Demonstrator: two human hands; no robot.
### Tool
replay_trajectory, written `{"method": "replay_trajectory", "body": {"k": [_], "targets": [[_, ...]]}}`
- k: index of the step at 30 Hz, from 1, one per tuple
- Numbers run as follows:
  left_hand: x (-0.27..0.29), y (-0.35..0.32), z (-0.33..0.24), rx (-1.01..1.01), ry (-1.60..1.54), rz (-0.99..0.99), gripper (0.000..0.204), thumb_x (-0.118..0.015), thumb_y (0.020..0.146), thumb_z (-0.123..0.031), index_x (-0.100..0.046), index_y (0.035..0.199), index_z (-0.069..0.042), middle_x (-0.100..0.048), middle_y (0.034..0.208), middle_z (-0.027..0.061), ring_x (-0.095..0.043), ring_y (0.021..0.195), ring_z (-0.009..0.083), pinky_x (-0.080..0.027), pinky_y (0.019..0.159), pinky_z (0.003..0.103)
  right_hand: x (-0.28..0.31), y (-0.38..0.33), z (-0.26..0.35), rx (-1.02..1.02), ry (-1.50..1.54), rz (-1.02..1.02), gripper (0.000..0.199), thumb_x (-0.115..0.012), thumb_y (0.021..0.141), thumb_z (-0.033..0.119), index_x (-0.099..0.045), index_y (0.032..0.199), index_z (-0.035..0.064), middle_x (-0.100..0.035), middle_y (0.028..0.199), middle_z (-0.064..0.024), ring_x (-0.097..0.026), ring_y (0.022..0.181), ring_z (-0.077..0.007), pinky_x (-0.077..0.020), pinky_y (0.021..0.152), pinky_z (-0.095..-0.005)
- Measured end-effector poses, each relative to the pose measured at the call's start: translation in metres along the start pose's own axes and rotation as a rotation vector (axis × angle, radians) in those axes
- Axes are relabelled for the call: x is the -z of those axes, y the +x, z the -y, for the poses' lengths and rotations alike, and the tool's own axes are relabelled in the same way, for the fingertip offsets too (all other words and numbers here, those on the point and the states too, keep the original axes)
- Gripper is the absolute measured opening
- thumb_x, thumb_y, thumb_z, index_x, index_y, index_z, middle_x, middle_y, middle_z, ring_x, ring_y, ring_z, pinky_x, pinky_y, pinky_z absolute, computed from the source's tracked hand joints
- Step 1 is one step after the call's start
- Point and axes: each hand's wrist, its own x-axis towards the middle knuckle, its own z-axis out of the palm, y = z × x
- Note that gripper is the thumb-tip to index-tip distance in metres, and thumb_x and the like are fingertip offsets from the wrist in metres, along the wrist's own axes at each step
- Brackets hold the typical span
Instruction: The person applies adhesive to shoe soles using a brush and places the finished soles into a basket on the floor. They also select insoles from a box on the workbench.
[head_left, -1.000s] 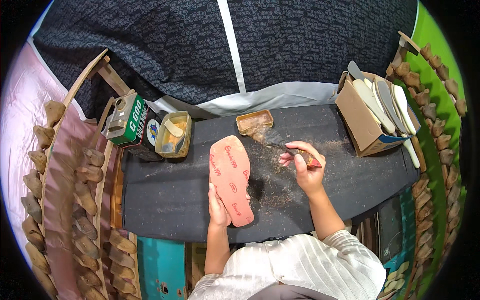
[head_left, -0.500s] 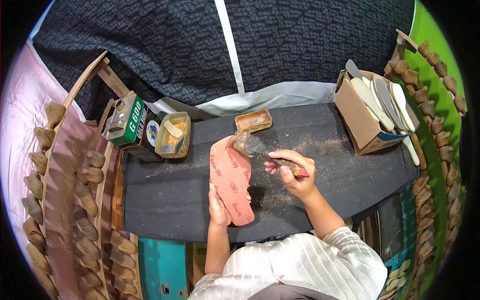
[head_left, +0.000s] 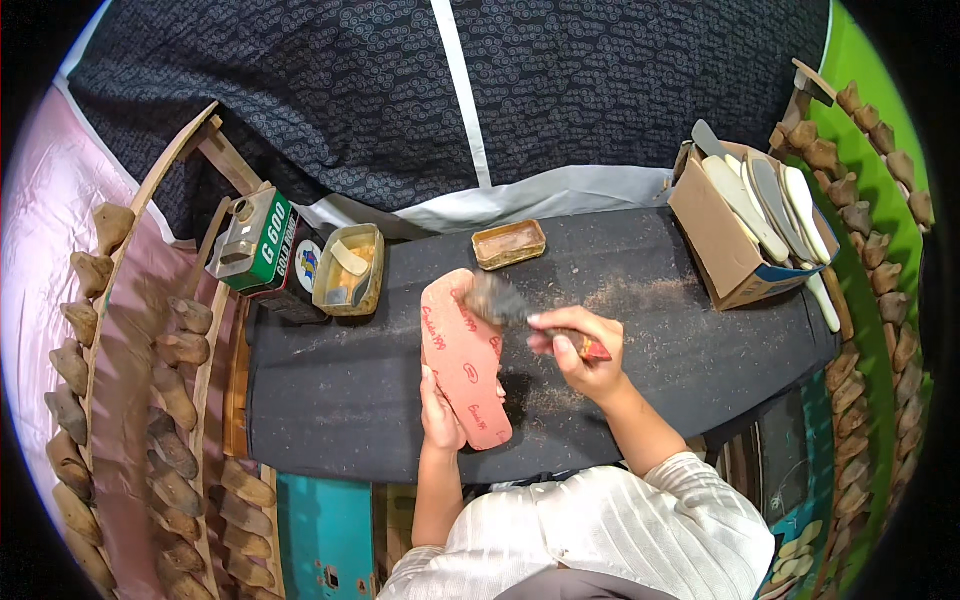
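Note:
A pinkish-orange shoe insole [head_left: 462,375] with red printing stands tilted above the dark-covered table, its wide end pointing away from me. My left hand [head_left: 442,412] grips it from below, with the thumb along its left edge and fingertips showing at the right edge. In my right hand [head_left: 590,350] is a paintbrush [head_left: 555,330] with a red-tipped handle, held between thumb and fingers. Its dark, smeared bristles touch the upper right part of the insole. Beyond it lies a small rectangular dish [head_left: 508,244] with brownish residue.
At the back left stand a green and black metal can [head_left: 262,255] and a tub [head_left: 350,270] holding a pale scraper. A cardboard box [head_left: 735,245] of sole-shaped pieces sits at the right. Racks of wooden shoe lasts [head_left: 175,440] flank the table [head_left: 330,400], which has scattered crumbs.
The brush has shifted slightly down and right over the insole's upper part, and my right hand has moved a little lower. My left hand keeps its hold, nearly still.

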Motion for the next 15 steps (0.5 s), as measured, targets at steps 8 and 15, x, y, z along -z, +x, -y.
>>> {"method": "replay_trajectory", "body": {"k": [8, 15], "targets": [[0.002, 0.001, 0.002, 0.036, -0.031, 0.029, 0.060, -0.018, 0.093, -0.050, -0.043, 0.116, -0.002, -0.060, 0.092, 0.0156, -0.061, 0.073, 0.0246, -0.052, 0.067, 0.037, -0.005, 0.002, 0.007, 0.059, 0.073, 0.017, 0.027, -0.055, 0.083, 0.017, -0.060, 0.097, -0.0066, -0.064, 0.087, -0.0158, -0.066, 0.073, -0.0174, -0.0542, 0.063, -0.0253], [-0.016, 0.011, -0.001, -0.066, -0.047, -0.074, 0.054, -0.017, 0.094, -0.044, -0.040, 0.121, -0.004, -0.058, 0.101, 0.0143, -0.060, 0.082, 0.0238, -0.051, 0.071, 0.037, -0.009, -0.001, -0.001, 0.229, -0.050, 0.224, 0.022, -0.055, 0.079, 0.009, -0.061, 0.096, -0.0043, -0.066, 0.078, -0.0123, -0.066, 0.070, -0.0173, -0.0527, 0.062, -0.0268]]}}
